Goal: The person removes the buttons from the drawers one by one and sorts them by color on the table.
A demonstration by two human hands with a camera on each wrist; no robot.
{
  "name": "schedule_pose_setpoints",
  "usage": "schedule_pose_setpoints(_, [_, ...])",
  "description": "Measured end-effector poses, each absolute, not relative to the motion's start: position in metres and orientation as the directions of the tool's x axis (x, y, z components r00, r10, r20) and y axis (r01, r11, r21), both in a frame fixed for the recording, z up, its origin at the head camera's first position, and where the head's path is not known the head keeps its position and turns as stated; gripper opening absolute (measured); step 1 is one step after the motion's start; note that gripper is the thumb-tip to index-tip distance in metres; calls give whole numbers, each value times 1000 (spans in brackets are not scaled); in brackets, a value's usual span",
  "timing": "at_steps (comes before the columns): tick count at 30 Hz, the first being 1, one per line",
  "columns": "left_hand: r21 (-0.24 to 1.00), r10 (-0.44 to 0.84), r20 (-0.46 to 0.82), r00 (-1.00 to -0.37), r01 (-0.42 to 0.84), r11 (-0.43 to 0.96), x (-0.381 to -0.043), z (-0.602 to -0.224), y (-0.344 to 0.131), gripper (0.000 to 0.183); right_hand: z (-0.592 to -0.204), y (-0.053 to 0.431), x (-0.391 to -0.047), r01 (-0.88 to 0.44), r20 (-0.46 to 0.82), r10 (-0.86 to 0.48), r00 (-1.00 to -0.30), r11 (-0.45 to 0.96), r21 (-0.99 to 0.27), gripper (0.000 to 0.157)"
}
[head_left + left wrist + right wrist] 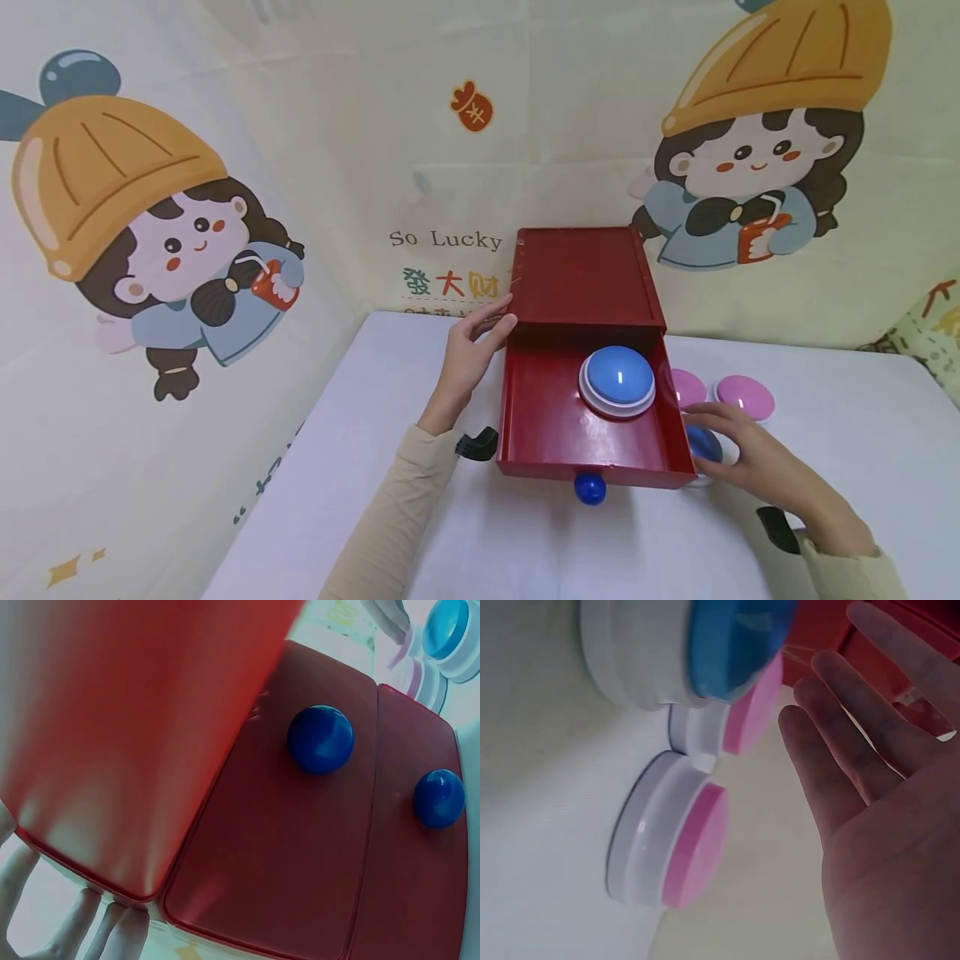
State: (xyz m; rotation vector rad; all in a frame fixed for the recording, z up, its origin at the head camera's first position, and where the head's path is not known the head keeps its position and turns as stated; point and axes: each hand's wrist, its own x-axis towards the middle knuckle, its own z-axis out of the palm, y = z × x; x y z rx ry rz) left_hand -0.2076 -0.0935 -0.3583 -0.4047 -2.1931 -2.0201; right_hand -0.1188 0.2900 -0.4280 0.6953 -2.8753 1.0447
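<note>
Nearest me, bottom centre, one sleeve (390, 517) led to my left hand (467, 360), fingers loose against the box (585, 279); right of centre, the drawer (543, 417) held the first button (619, 377). Lower right, my right hand (759, 458) curved wide beside the second button (703, 443); I judged a low, even grip best.

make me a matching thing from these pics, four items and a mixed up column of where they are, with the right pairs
1. open drawer
2. left hand
3. right hand
4. pink-topped buttons

A. at the left side of the red cabinet
B. on the white table
C. around a blue-topped button
D. fingers beside another blue-topped button

Pairs: 1-C, 2-A, 3-D, 4-B
</note>
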Motion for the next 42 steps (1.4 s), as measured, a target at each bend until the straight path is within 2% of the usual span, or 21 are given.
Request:
schedule_pose_setpoints(4, [957, 103, 277, -955, 284, 63, -207, -358, -94, 38, -422, 289, -117, -388, 134, -393, -910, 691, -610, 65])
schedule_pose_setpoints(13, [966, 105, 245, -964, 252, 62, -187, -332, -89, 42, -402, 283, -113, -319, 66, -358, -931, 716, -621, 78])
schedule_pose_setpoints(23, [964, 101, 246, -964, 254, 76, -186, -333, -90, 42, -380, 277, -104, -385, 163, -366, -916, 692, -610, 82])
schedule_pose_setpoints(29, [964, 99, 247, -964, 254, 75, -186, -333, -89, 42, -369, 275, -96, -462, 281, -367, -887, 715, -526, 83])
schedule_pose_setpoints(42, [964, 100, 249, -963, 256, 66, -186, -333, -89, 42, -344, 270, -92, -500, 365, -355, -861, 724, -475, 80])
